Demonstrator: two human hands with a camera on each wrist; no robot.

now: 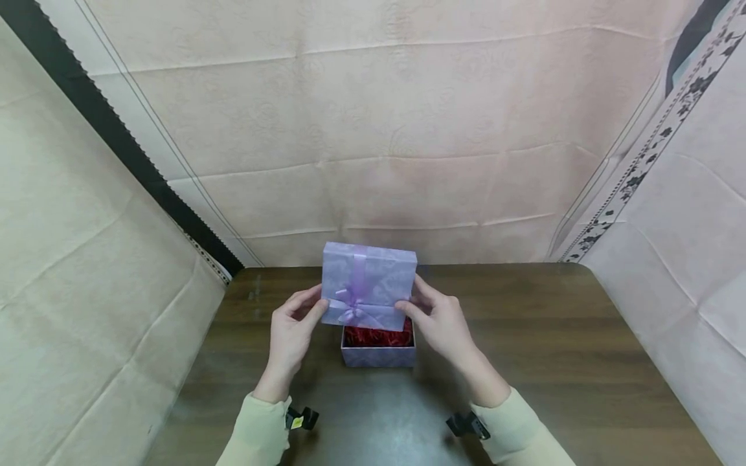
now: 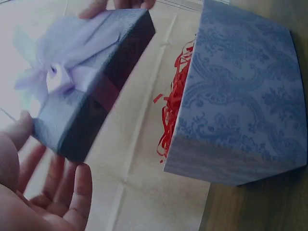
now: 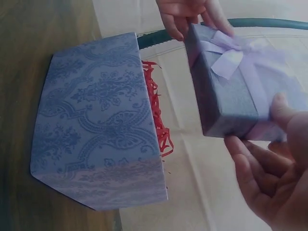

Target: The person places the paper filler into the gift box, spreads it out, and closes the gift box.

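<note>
A lavender gift box lid (image 1: 379, 272) with a ribbon bow is held up, tilted, over the back of the open gift box (image 1: 379, 357). My left hand (image 1: 296, 327) grips its left edge, thumb on the top face and fingers under the rim. On the opposite edge, my right hand (image 1: 437, 317) pinches it the same way. Red shredded paper (image 1: 377, 336) fills the box and pokes above its rim, as in the left wrist view, where the lid (image 2: 91, 72) is apart from the box (image 2: 240, 96). The lid's inside is hidden.
The box stands on a dark wooden table (image 1: 524, 336). Pale patterned cloth (image 1: 373, 116) hangs behind the table, with more cloth at the left (image 1: 87, 291) and right. Small black cameras (image 1: 302, 419) sit at both wrists.
</note>
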